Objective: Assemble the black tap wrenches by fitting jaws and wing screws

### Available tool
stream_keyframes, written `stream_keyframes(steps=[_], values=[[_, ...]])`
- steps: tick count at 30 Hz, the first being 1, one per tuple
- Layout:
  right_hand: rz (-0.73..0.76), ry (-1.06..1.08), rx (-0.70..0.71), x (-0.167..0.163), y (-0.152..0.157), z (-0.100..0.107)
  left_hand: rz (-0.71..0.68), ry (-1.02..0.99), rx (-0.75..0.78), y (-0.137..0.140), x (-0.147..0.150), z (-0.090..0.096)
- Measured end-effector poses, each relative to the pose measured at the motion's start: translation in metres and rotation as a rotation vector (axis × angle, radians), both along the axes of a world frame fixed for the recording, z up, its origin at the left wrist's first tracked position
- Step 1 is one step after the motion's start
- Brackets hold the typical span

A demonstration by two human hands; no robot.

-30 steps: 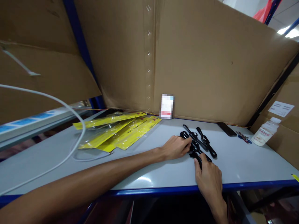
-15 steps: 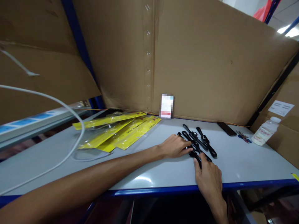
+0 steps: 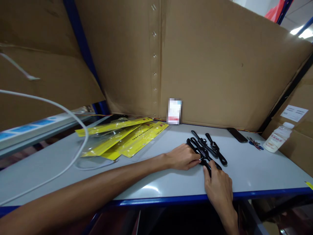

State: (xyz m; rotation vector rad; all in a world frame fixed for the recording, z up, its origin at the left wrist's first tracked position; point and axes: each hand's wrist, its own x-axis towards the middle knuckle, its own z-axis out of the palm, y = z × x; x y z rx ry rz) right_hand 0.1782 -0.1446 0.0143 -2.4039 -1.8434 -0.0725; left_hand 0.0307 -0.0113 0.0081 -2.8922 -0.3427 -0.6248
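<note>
Several black spokeshaves lie side by side on the table, slanting from far left to near right. My right hand (image 3: 218,182) is closed around the near handle of the closest spokeshave (image 3: 193,145). At that same tool's middle, the fingertips of my left hand (image 3: 184,157) are pinched together, partly hiding its body. Just beyond it rests another spokeshave (image 3: 202,151), almost touching. Two more lie farther back, one spokeshave (image 3: 209,148) close behind and the other spokeshave (image 3: 215,148) at the right end of the group.
Yellow cards in clear plastic packaging (image 3: 144,138) overlap on the left of the grey table (image 3: 156,182). A white cable (image 3: 86,130) loops across the left side. Toward the back right are a dark phone-like slab (image 3: 237,135), keys (image 3: 255,143) and a white bottle (image 3: 278,138). Cardboard (image 3: 207,65) walls the back.
My left hand has shifted slightly down toward the near spokeshave's middle, and its fingers have drawn closer together. My right hand stays on the near handle.
</note>
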Motion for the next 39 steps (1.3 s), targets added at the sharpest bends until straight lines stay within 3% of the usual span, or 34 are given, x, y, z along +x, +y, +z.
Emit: stream_keyframes(steps=[8,16,25,28,34,39], values=[[0.008,0.008,0.002,0.000,0.000,0.000,0.139,0.044,-0.055,-0.001,0.001,0.002],[0.011,0.013,-0.002,0.000,0.000,0.000,0.359,-0.019,-0.249,-0.005,0.009,0.002],[0.004,0.015,-0.009,0.000,0.000,0.000,0.403,-0.088,-0.357,0.002,0.009,0.001],[0.003,0.024,-0.009,0.000,0.000,0.001,0.362,-0.078,-0.309,0.003,0.006,0.000],[-0.004,0.015,-0.004,-0.001,-0.001,0.003,0.108,-0.016,-0.147,0.005,-0.003,0.001],[-0.004,0.017,-0.008,-0.001,-0.001,0.003,0.082,0.037,-0.095,0.005,-0.006,0.004]])
